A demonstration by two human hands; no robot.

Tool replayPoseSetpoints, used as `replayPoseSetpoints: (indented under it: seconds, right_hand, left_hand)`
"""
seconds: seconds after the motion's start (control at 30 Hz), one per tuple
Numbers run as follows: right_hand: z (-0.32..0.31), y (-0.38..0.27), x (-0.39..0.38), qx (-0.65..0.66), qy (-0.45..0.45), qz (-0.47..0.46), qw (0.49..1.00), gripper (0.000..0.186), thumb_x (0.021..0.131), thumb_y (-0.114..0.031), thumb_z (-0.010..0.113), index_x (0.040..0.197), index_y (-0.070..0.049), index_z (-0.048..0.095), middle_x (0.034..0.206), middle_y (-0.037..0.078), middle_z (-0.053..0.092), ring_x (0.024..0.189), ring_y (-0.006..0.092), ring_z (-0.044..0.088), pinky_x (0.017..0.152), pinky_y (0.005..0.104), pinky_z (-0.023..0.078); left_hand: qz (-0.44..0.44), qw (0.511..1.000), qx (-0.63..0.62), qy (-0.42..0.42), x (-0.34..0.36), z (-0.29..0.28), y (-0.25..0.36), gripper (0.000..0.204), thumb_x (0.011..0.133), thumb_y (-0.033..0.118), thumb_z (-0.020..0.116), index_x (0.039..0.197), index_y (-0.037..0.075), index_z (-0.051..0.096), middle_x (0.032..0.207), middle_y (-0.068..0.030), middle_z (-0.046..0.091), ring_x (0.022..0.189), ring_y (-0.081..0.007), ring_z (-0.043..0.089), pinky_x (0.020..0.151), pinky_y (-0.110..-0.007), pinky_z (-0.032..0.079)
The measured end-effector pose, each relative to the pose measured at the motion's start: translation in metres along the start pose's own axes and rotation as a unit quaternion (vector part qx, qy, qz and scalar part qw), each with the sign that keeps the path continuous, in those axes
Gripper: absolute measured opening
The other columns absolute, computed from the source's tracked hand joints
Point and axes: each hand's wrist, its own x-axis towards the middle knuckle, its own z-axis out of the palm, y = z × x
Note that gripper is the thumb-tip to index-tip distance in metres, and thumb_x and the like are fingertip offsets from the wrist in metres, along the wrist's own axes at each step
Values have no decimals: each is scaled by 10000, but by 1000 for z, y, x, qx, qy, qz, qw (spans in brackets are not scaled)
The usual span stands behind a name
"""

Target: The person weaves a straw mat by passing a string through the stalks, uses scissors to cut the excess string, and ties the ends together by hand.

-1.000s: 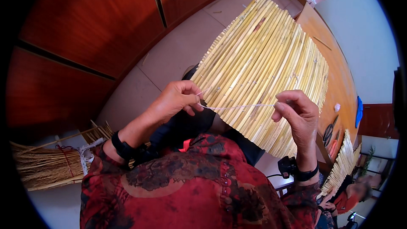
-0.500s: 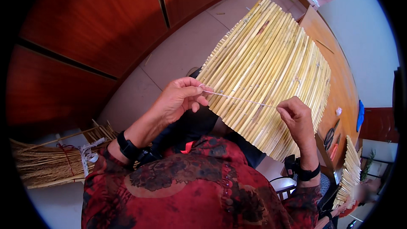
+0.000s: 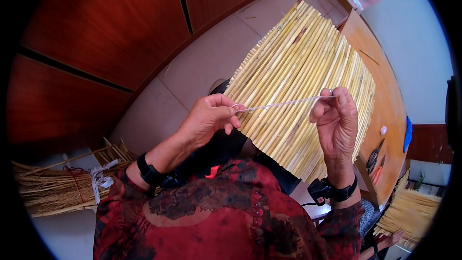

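Note:
A mat of pale yellow stalks (image 3: 293, 77), laid side by side and bound together, spreads in front of me, its far part over the wooden table. A thin white string (image 3: 284, 103) is drawn across above the mat between my hands. At the mat's near left corner my left hand (image 3: 209, 118) pinches one end between thumb and forefinger, with a small loop at the fingertips. Over the mat's right part, my right hand (image 3: 337, 120) grips the other end with its fingertips raised. A small shiny thing shows at those fingertips; I cannot tell what it is.
On the wooden table (image 3: 373, 62) at the right lie black-handled scissors (image 3: 372, 159), an orange-handled tool (image 3: 378, 174) and a small whitish ball (image 3: 383, 130). Bundled dry stalks (image 3: 53, 185) lie at lower left. Another person's hand (image 3: 397, 237) touches a second mat (image 3: 406, 214). Red-brown cabinets (image 3: 110, 29) stand at upper left.
My right hand has risen away from me and turned its palm side into view, so the string now slants up to the right. My left hand has barely shifted. The other person's mat has moved.

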Motion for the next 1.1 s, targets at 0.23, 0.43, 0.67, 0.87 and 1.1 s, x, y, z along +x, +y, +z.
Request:
replayPoseSetpoints:
  seconds: [0.23,0.43,0.67,0.87,1.1]
  right_hand:
    - [48,-6,5,54,-153,27,986,85,888,-94,516,905,-16,485,802,158,609,686,247,638,588,329,541]
    - [61,6,-24,-163,-309,175,921,83,850,-79,595,886,-4,596,910,78,635,826,142,618,749,258,487]
    - [77,12,-44,-176,-440,138,870,91,857,-120,587,921,-59,566,880,54,579,811,181,591,705,279,461]
    - [85,19,-49,-218,-465,108,851,89,861,-106,577,932,-53,568,861,48,572,743,156,607,674,264,471]
    - [65,39,-42,-440,-345,-58,827,153,820,-96,594,968,-65,613,795,90,569,721,234,607,654,298,502]
  left_hand:
    - [1,1000,-2,0,-3,-1,2,88,841,12,529,915,-35,520,993,-210,616,645,-172,634,483,-240,517]
    - [-39,999,-26,-11,-7,4,7,152,886,120,499,956,-15,508,994,-229,614,610,-195,640,453,-247,509]
    - [-64,991,114,-14,-14,3,11,197,896,192,515,947,2,521,909,-181,633,480,-149,584,398,-224,465]
    - [-115,980,159,-41,-16,13,7,210,886,217,551,928,11,548,845,-128,630,447,-104,548,370,-193,407]
    - [-26,973,229,-23,-1,8,-1,110,856,124,582,868,15,566,674,-48,598,424,-61,473,378,-191,377]
